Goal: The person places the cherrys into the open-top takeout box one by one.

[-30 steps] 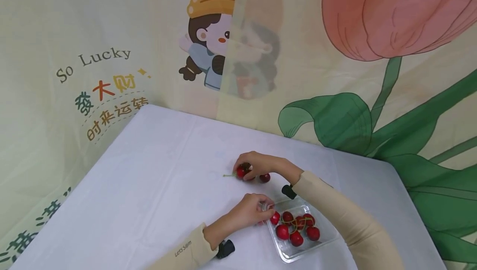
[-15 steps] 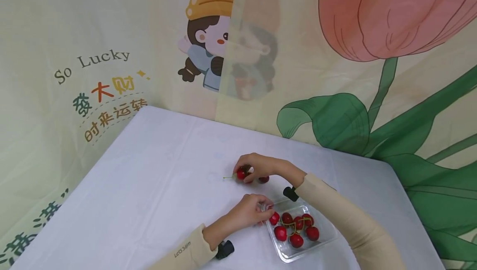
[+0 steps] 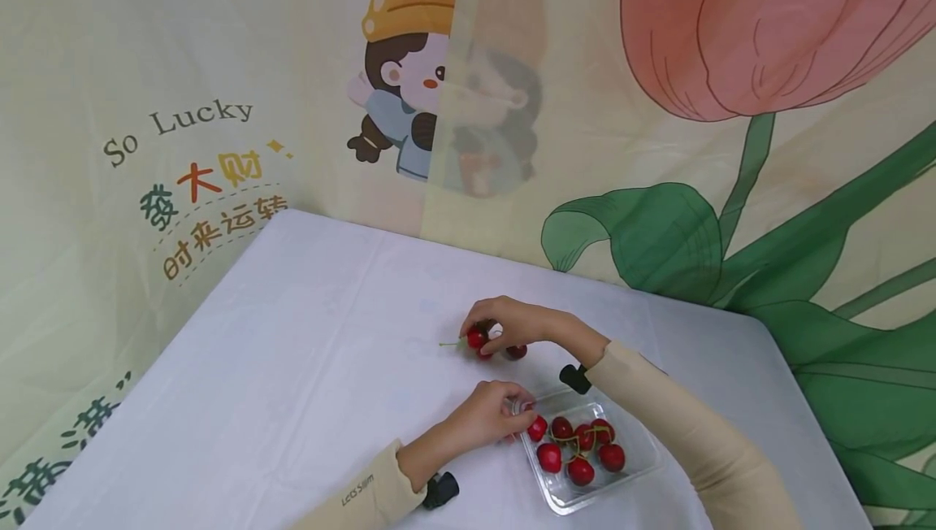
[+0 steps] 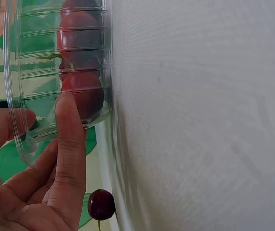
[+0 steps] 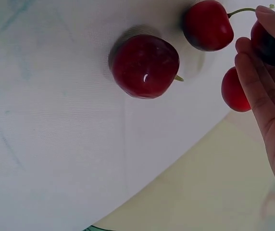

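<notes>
My left hand (image 3: 483, 416) pinches the left corner of a clear plastic container (image 3: 559, 506), thumb over its rim and fingers against the outer wall. Several red cherries (image 3: 581, 471) with green stems lie inside it. Beyond the container, my right hand (image 3: 512, 323) pinches a dark cherry (image 5: 268, 47) between thumb and fingertips. Just behind those fingers shows a brighter red cherry (image 5: 234, 91), partly hidden. Two more cherries are close by: a large one (image 5: 144, 66) on the white cloth, and another (image 5: 208, 25) whose stem reaches toward my thumb.
A white cloth (image 3: 329, 310) covers the table. Printed fabric (image 3: 497, 213) hangs along its back and left sides. Black wrist devices (image 3: 442, 490) sit under both sleeves, and the right forearm (image 3: 687, 424) passes over the container's right side.
My right hand has shifted slightly to the right with the cherry in its fingers. My left hand stays at the container's corner. The head view has turned a little.
</notes>
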A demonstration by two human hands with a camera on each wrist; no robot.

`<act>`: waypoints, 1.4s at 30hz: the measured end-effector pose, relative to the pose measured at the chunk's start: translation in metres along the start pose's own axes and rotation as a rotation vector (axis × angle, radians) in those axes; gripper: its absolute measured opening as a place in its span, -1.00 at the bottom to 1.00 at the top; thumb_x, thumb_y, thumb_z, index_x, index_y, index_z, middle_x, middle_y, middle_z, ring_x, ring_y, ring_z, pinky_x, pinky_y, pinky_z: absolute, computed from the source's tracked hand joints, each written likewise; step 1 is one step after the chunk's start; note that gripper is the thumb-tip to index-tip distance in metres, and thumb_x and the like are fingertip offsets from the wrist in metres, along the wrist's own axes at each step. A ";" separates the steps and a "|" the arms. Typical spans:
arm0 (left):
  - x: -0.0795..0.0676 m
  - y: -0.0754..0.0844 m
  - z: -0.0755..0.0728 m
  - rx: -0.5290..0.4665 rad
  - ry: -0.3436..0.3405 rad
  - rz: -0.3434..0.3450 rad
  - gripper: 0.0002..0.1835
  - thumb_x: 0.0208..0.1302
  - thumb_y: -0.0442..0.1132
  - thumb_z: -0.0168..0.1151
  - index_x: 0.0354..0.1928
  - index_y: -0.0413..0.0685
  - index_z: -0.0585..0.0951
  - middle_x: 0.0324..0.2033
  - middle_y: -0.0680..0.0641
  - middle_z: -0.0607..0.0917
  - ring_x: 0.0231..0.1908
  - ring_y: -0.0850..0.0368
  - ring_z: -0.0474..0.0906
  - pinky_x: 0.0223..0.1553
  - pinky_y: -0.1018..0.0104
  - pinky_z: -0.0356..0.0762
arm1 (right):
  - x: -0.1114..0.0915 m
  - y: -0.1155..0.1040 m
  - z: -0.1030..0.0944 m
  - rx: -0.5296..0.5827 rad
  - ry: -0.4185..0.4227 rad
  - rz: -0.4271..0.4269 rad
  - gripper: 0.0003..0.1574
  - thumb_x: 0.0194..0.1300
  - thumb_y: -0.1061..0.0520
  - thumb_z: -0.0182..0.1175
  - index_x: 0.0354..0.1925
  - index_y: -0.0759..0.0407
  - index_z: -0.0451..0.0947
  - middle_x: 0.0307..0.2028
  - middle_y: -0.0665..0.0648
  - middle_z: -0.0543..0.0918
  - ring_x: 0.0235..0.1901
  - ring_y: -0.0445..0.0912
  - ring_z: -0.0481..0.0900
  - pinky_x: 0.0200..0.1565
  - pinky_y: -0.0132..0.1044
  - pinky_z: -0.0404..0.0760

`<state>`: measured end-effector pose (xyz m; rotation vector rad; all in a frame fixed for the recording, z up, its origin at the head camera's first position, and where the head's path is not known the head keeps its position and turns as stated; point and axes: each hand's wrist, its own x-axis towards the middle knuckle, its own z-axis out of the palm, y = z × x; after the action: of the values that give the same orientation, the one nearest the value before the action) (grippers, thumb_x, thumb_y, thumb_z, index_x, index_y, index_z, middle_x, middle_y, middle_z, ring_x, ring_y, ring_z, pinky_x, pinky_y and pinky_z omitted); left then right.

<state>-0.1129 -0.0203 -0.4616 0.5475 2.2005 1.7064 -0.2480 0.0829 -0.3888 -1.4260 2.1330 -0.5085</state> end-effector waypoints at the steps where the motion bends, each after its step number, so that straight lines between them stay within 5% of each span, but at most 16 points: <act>1: 0.000 0.000 0.000 0.000 0.001 0.000 -0.70 0.26 -0.29 0.26 -0.05 -0.36 0.63 -0.66 -0.18 0.65 -0.66 0.10 0.54 -0.57 0.51 0.37 | -0.001 0.000 0.000 -0.001 0.003 -0.002 -0.60 0.18 0.32 0.35 0.02 0.26 0.60 -0.08 0.13 0.61 -0.08 -0.11 0.54 0.02 -0.22 0.60; 7: 0.001 0.000 0.002 -0.002 -0.001 -0.004 -0.70 0.25 -0.28 0.27 -0.05 -0.37 0.63 -0.66 -0.14 0.65 -0.66 0.09 0.56 -0.57 0.51 0.40 | -0.012 0.000 -0.004 0.029 0.044 -0.018 -0.60 0.16 0.32 0.37 0.01 0.28 0.61 -0.10 0.11 0.61 -0.11 -0.13 0.55 0.01 -0.35 0.58; 27: 0.002 -0.002 0.003 0.007 -0.006 -0.035 -0.69 0.27 -0.26 0.27 -0.04 -0.35 0.63 -0.62 0.02 0.63 -0.65 0.15 0.55 -0.59 0.52 0.44 | -0.056 0.008 -0.022 0.080 0.205 -0.014 -0.55 0.15 0.35 0.37 0.05 0.26 0.59 -0.10 0.12 0.63 -0.11 -0.07 0.60 0.03 -0.15 0.62; 42: 0.001 -0.003 0.004 -0.003 0.006 0.016 -0.70 0.26 -0.32 0.26 -0.06 -0.42 0.62 -0.62 -0.12 0.67 -0.65 0.07 0.59 -0.62 0.53 0.42 | -0.103 0.004 -0.032 0.038 0.310 0.050 -0.51 0.11 0.32 0.41 0.05 0.27 0.59 -0.09 0.14 0.62 -0.11 -0.05 0.61 0.00 -0.16 0.63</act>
<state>-0.1125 -0.0170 -0.4650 0.5613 2.2029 1.7216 -0.2384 0.1811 -0.3443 -1.3404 2.3774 -0.7907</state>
